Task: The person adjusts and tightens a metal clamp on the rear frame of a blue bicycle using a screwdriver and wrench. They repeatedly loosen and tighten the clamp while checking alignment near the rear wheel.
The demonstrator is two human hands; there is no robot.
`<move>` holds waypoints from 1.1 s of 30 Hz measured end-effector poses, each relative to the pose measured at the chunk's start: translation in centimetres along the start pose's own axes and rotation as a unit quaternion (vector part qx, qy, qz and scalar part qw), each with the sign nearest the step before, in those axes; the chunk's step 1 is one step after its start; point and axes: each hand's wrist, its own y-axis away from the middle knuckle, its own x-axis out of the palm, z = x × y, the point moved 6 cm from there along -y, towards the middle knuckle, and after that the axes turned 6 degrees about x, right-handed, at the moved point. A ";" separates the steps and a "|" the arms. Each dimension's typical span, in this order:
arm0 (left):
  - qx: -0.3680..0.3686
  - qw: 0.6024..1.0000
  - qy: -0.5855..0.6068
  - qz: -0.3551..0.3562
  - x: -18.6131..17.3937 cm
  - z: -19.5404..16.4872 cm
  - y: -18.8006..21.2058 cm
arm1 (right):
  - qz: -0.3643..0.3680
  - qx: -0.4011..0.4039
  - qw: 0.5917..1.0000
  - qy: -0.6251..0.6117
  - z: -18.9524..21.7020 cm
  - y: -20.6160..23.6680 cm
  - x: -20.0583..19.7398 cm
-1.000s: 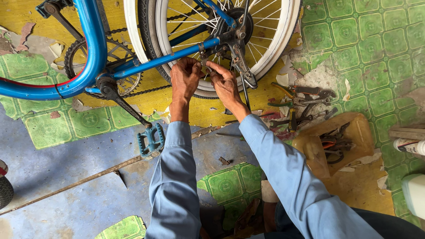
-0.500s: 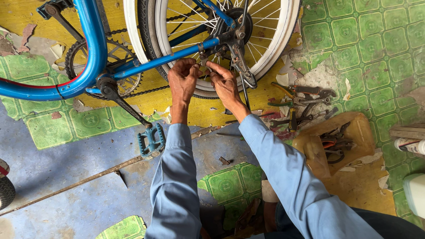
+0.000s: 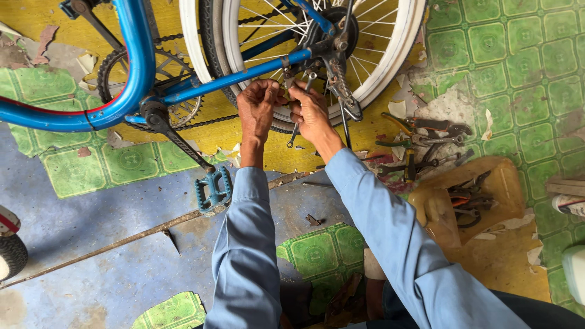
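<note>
A blue bicycle frame (image 3: 137, 67) stands over a worn floor, with its rear wheel (image 3: 384, 67) at the top. My left hand (image 3: 259, 106) pinches a small part at the chain stay, just below the blue tube. My right hand (image 3: 311, 109) is closed around a thin metal spanner (image 3: 295, 131) whose lower end hangs below my palm. Both hands work close together beside the rear axle (image 3: 338, 45). Both my arms wear light blue sleeves.
A teal pedal (image 3: 213, 190) on its crank (image 3: 183, 143) hangs left of my left arm. Pliers and spanners (image 3: 426, 143) lie on the floor at right, more in an orange tray (image 3: 487, 201). A small wheel (image 3: 11, 247) sits at the left edge. A shoe (image 3: 570, 204) shows far right.
Both hands have stayed at the chain stay, with only small shifts of the fingers. The bicycle has not moved.
</note>
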 end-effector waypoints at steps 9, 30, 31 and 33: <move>-0.010 1.000 0.013 -0.016 0.0 0.6 -0.3 | 0.093 -0.035 0.995 -0.006 0.8 0.5 1.3; 0.015 0.988 -0.149 0.037 0.5 -1.7 0.0 | 0.036 -0.139 0.986 0.084 1.3 0.9 1.1; 0.021 0.988 -0.146 0.036 0.5 -1.7 0.0 | 0.036 -0.140 0.986 0.083 1.3 0.9 1.1; 0.032 0.989 -0.140 0.033 0.4 -1.7 0.1 | 0.035 -0.138 0.986 0.083 1.2 0.9 1.1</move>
